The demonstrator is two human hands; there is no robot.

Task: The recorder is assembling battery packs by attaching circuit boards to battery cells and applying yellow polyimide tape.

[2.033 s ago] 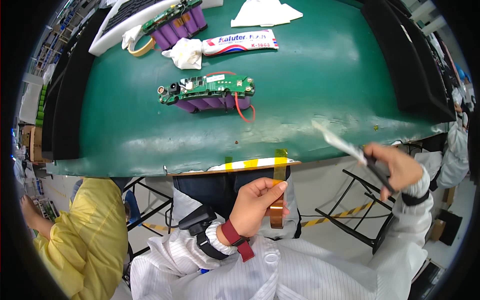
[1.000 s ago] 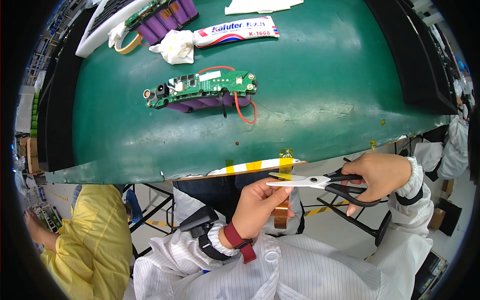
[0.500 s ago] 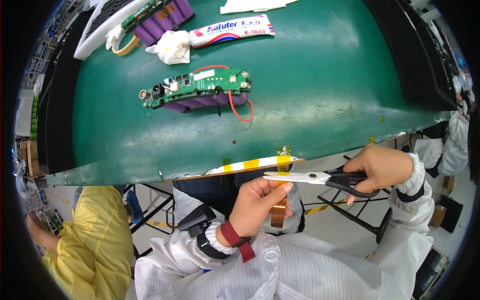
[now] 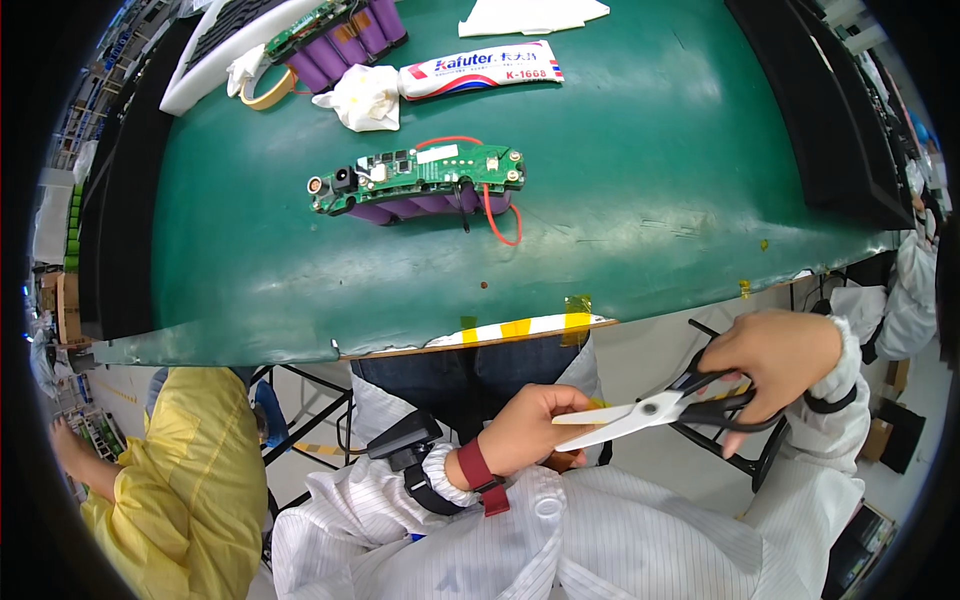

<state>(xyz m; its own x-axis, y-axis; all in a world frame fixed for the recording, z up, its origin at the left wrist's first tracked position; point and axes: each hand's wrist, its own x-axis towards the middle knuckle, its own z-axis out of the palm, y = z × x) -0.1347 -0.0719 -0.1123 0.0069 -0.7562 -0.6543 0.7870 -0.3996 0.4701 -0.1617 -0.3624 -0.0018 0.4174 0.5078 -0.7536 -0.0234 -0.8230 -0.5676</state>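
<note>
In my right hand point(image 4: 780, 362) is a pair of scissors point(image 4: 662, 408) with black handles and pale blades, fingers through the loops. The blades are spread and point left, across the fingers of my left hand point(image 4: 525, 430). That hand is closed on a strip of amber film tape point(image 4: 564, 460), mostly hidden by fingers and blades. Both hands are below the table's front edge, over my lap. A short piece of yellow tape point(image 4: 577, 315) sticks to that edge and hangs over it. Beyond it on the table lies a purple-cell battery pack with a green circuit board point(image 4: 425, 172).
On the green table point(image 4: 650, 200) are a white tube point(image 4: 482, 72), crumpled tissue point(image 4: 363, 98), a tape roll point(image 4: 268, 90) and another battery pack point(image 4: 340, 45). Black foam-like blocks point(image 4: 822, 120) border both sides. A person in yellow clothing point(image 4: 195, 470) sits at the left.
My left hand has drawn down from the table edge with the tape strip. The scissors have moved down, tilted, and their blades have spread wider. The table view has shifted slightly right.
</note>
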